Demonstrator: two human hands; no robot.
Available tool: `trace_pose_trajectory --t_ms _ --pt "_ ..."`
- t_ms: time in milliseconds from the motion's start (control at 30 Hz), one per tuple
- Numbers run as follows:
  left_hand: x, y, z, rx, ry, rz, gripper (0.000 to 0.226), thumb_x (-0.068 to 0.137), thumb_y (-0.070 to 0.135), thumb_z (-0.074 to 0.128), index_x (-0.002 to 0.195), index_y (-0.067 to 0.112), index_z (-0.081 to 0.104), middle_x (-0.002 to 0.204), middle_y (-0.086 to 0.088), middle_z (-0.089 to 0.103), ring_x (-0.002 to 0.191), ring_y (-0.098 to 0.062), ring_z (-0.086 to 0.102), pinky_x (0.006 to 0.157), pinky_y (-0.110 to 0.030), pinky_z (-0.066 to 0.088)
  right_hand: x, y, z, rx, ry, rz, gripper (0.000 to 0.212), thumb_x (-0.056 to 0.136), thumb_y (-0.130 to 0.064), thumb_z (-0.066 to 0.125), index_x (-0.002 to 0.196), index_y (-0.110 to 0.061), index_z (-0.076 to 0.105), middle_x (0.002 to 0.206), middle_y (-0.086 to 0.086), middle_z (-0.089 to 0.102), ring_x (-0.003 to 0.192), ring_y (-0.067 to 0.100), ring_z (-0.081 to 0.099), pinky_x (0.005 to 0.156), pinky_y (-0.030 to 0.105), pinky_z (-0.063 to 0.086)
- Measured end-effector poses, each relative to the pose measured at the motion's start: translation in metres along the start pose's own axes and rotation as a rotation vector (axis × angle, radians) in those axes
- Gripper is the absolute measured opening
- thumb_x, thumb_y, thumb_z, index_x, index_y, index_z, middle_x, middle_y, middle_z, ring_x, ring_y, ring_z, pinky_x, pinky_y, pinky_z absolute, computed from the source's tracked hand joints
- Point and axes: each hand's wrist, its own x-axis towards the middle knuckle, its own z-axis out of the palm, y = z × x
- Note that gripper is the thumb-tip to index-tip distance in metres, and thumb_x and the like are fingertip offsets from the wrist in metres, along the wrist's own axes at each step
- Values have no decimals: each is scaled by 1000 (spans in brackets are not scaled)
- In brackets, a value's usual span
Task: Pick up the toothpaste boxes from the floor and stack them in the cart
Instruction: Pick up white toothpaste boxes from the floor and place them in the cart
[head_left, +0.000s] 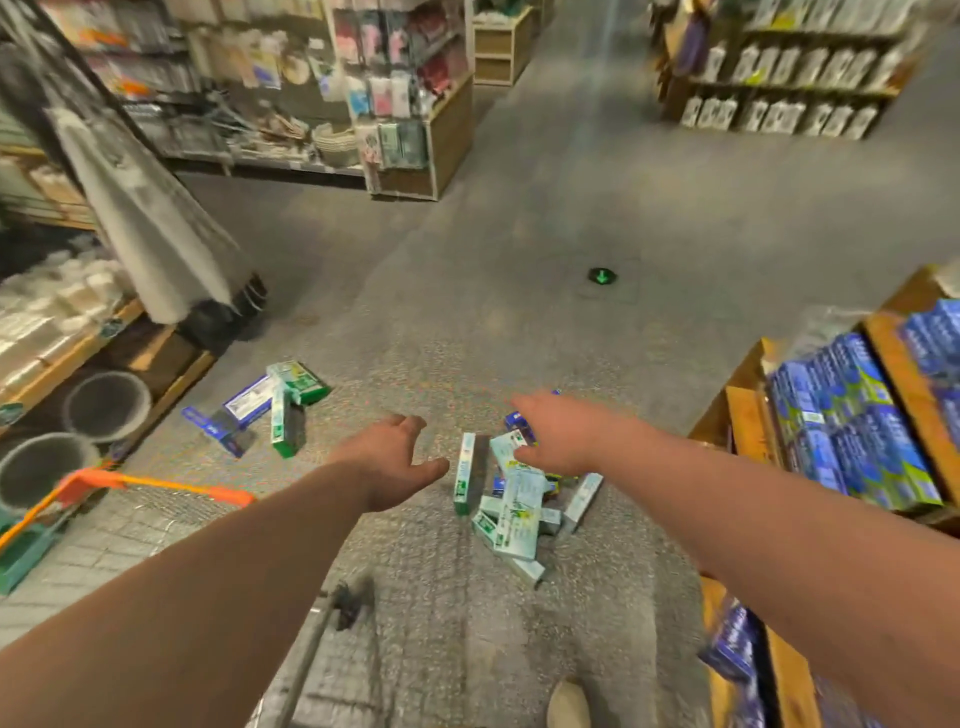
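Note:
Toothpaste boxes lie scattered on the grey shop floor in two heaps. The nearer heap (511, 512) of pale green and blue boxes lies just under my right hand (558, 434), whose fingers are spread above it and hold nothing. One slim box (464, 473) stands on its edge at the heap's left. My left hand (395, 457) hovers open beside that box, apart from it. A second, smaller heap (270, 408) lies farther left. The wire cart with an orange rim (171, 486) is at the lower left, under my left forearm.
A wooden shelf (748, 410) full of blue boxes lines the right. Two grey tubs (106, 405) and a low wooden shelf sit at the left, beside a white folded umbrella stand (156, 228). A green arrow marker (601, 276) is on the aisle floor. My shoe (569, 704) shows below.

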Motion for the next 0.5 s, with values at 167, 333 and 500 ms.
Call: trace_pose_trajectory --t_ms 167,333,500 --pt "63 46 14 -33 -38 -34 80 93 69 49 156 23 32 157 -4 40 134 -27 50 104 -46 48 45 75 9 58 -60 51 57 97 -45 60 140 -11 44 132 13 57 116 33 58 94 41 50" --pt "115 50 29 -7 -139 -17 78 92 71 47 154 24 33 152 -2 44 129 -24 52 98 -45 51 97 112 26 88 -127 85 51 97 -41 59 133 -8 46 128 15 57 113 34 59 90 40 50" --pt "191 25 48 34 -215 -14 85 86 79 37 152 26 35 148 -3 47 125 -25 55 94 -49 52 164 138 48 146 -174 140 55 99 -41 59 139 -7 43 130 16 55 119 34 56 90 40 46"
